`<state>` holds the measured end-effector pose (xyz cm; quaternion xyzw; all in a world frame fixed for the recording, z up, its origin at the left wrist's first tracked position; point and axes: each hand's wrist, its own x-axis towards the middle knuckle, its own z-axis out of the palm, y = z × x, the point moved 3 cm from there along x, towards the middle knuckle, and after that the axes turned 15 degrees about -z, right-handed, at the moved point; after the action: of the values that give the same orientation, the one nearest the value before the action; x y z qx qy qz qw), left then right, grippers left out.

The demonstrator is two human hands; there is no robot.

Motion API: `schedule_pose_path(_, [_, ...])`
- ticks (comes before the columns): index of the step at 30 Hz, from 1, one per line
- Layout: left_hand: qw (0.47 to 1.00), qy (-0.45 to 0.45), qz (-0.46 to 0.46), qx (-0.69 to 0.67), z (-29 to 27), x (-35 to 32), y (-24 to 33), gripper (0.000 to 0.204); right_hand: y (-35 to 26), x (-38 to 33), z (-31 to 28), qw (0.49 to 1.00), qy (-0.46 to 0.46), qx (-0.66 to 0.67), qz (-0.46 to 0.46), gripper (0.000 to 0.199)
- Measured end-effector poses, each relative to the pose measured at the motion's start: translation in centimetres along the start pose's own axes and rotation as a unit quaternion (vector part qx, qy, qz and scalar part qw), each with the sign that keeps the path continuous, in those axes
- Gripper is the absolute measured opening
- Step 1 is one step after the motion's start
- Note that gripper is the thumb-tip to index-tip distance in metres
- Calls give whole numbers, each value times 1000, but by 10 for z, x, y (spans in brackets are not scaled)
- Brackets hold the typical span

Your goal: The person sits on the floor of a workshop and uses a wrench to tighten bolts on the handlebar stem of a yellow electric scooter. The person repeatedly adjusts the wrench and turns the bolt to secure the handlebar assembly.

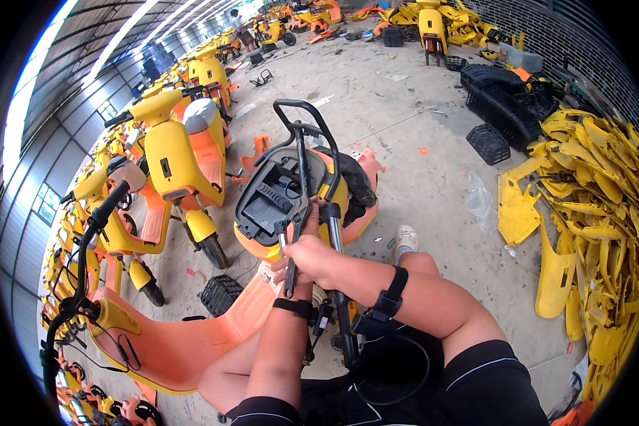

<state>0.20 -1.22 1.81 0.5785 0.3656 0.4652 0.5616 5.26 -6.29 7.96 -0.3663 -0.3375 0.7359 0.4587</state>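
My right hand (309, 255) is closed around a long dark grey wrench (290, 280), whose head lies against the black metal rack post. Under it, my left hand (302, 290) reaches up to the same spot; its fingers are mostly hidden, and I cannot tell what they hold. Both hands are over the rear of an orange and yellow scooter (192, 348). Its open black compartment (266, 202) shows beside a black looped rack (319, 110). Close to my right hand rises a silver tube (334, 231) with a black collar.
Rows of yellow scooters (181, 160) stand along the left. The scooter's handlebar (85, 270) juts out at the lower left. A pile of yellow panels (593, 234) lies at right, near black baskets (488, 144). My shoe (406, 238) rests on the concrete floor (412, 188).
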Motion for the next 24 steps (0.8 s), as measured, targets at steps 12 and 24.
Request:
schedule_pose_path(12, [982, 166, -47, 77, 13, 18, 15, 26, 29, 68, 38, 963, 133, 180, -148, 24])
schedule_pose_path(24, [991, 128, 11, 48, 15, 25, 2, 26, 26, 144, 38, 912, 205, 288, -206, 29])
